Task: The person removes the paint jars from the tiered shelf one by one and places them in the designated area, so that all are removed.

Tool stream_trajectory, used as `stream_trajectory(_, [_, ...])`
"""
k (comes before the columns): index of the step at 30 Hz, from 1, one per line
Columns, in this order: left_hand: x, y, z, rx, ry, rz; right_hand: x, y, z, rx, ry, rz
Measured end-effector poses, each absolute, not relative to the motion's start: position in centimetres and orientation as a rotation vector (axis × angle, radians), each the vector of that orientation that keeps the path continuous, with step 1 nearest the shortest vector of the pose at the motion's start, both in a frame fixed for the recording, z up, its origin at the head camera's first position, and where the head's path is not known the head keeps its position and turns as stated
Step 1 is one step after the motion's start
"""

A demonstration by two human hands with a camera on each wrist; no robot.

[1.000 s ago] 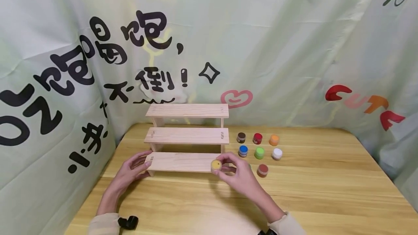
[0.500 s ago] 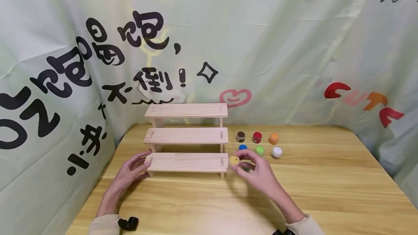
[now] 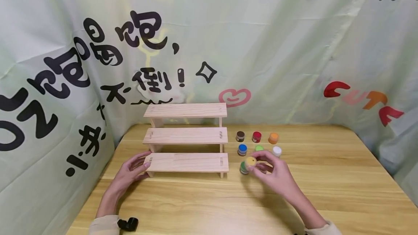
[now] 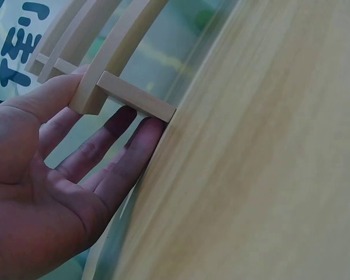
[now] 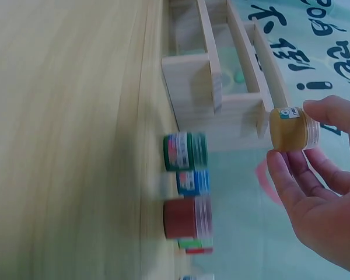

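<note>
A three-tier wooden step shelf (image 3: 185, 135) stands toward the back of the table. My left hand (image 3: 131, 168) holds the left end of its lowest board, thumb on top and fingers below, as the left wrist view shows. To the right of the shelf, my right hand (image 3: 275, 174) pinches a small yellow paint jar (image 5: 289, 129) between thumb and fingers, raised off the table. Just beside it in the head view is a dark green paint jar (image 3: 243, 168). A reddish-brown jar (image 5: 181, 219) shows in the right wrist view; my right hand hides it in the head view.
Behind the right hand stand more paint jars in rows: black-brown (image 3: 240, 136), red (image 3: 256, 137), orange (image 3: 273, 138), blue (image 3: 242, 150), light green (image 3: 259, 148) and white (image 3: 277, 151). A printed curtain (image 3: 281, 57) hangs along the table's back and sides.
My right hand has carried the yellow jar rightward, from in front of the lowest board to beside the dark green jar, which has come into sight. The left hand stays on the shelf.
</note>
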State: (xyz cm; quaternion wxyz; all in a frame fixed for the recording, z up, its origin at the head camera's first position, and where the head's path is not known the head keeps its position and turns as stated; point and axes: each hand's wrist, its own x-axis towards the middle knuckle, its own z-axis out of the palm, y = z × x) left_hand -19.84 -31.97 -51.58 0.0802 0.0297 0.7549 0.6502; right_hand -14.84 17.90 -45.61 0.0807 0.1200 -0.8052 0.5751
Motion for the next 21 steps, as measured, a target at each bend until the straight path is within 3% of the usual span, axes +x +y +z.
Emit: stream_trajectory(21, [-20.0, -32.3, -51.7, 0.085, 2.257, 1.942, -14.7, 23.0, -46.7, 0.252, -2.411, 1.604])
